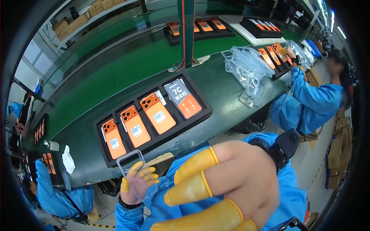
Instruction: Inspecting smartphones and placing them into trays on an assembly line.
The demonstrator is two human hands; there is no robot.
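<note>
My left hand (139,181), in yellow finger cots, is palm up below the front edge of the bench. Its fingers are curled at a clear phone case (119,166), which stands tilted over the palm. Large in the foreground, my right hand (243,173) reaches leftward with its cot-covered fingers stretched out and nothing visible in them. Beyond both hands lies a black foam tray (207,114). It holds three orange phones (145,138), backs up with white labels, and one phone (189,109) under a grey and orange printed film at the right end.
A tangled pile of clear plastic cases (250,67) lies right of the tray. A green pillar (186,38) rises behind it. More phone trays (200,37) sit farther back. At the right a co-worker (308,100) handles phones; another person (63,200) sits left, near a white tissue (68,159).
</note>
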